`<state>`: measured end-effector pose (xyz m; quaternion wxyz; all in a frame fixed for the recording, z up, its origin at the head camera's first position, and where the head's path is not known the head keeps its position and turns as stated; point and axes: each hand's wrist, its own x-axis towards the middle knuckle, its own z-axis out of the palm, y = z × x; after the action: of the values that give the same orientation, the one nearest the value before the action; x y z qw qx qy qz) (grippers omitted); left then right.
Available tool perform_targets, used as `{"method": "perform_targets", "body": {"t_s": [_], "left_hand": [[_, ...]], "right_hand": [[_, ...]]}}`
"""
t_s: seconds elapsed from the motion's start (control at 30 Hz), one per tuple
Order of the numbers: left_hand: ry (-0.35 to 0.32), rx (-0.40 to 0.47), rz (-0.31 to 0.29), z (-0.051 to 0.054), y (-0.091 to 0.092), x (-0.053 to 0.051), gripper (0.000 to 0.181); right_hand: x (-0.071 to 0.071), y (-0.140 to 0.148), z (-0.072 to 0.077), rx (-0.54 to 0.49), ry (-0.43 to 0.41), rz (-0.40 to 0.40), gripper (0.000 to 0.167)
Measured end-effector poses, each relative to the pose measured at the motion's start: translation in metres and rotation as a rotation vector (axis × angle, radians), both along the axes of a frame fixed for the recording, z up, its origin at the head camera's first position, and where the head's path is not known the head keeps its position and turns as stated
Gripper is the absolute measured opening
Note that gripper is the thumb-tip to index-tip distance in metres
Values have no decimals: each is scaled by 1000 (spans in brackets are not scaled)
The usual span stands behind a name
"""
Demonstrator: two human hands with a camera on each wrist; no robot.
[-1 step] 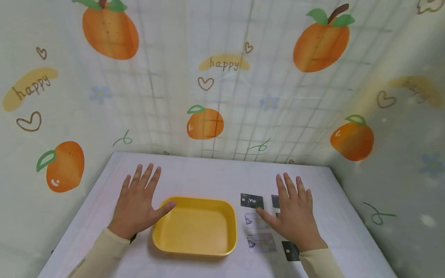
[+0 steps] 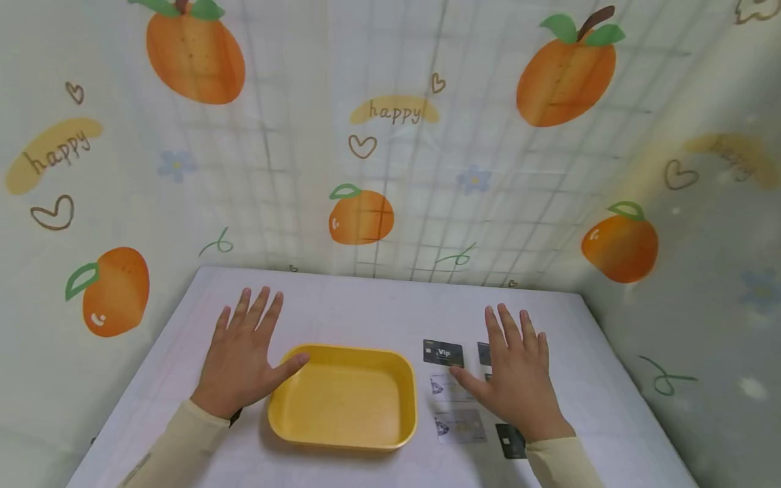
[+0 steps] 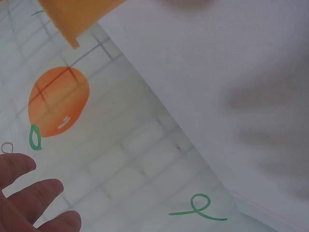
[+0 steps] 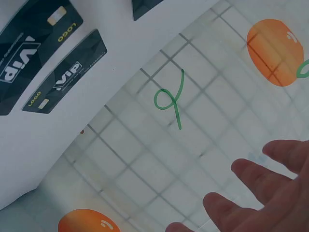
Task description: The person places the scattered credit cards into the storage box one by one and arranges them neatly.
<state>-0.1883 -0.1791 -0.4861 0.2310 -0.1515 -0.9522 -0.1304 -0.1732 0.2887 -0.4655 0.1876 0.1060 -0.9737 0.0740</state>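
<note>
My left hand point(image 2: 241, 362) is held palm down with its fingers spread, holding nothing. Its thumb overlaps the upper left rim of a yellow tray point(image 2: 342, 400) in the head view; whether they touch I cannot tell. The tray has nothing in it. Over on the right, my right hand point(image 2: 518, 383) is likewise spread and holds nothing. Beneath and beside it lie several cards: a black VIP card point(image 2: 443, 352), two pale grey cards point(image 2: 459, 427), and a black card point(image 2: 508, 442) partly hidden by the wrist. More black cards point(image 4: 67, 72) show in the right wrist view.
The white table point(image 2: 366, 298) carries the tray at its middle and the cards to the right. Around its back and sides hangs a pale curtain point(image 2: 293, 176) printed with oranges, hearts and "happy".
</note>
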Motion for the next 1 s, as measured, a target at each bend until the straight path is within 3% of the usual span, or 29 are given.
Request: {"method": "perform_targets", "body": {"t_s": [0.3, 0.47, 0.63, 0.83, 0.9, 1.0], "left_hand": [[11, 43, 33, -5, 0, -3, 110], [-5, 94, 20, -11, -2, -2, 90], [-90, 152, 38, -27, 1, 3, 64], [-256, 137, 36, -42, 5, 4, 49], [-277, 124, 32, -44, 6, 4, 47], [-253, 114, 5, -46, 10, 2, 43]], "right_hand": [[-9, -7, 1, -18, 40, 26, 123], [-18, -13, -1, -28, 40, 22, 120], [-26, -19, -11, -52, 21, 23, 113], [-34, -21, -21, -35, -19, 15, 98], [-38, -20, -23, -37, -47, 11, 90], [-46, -16, -27, -30, -91, -2, 80]]}}
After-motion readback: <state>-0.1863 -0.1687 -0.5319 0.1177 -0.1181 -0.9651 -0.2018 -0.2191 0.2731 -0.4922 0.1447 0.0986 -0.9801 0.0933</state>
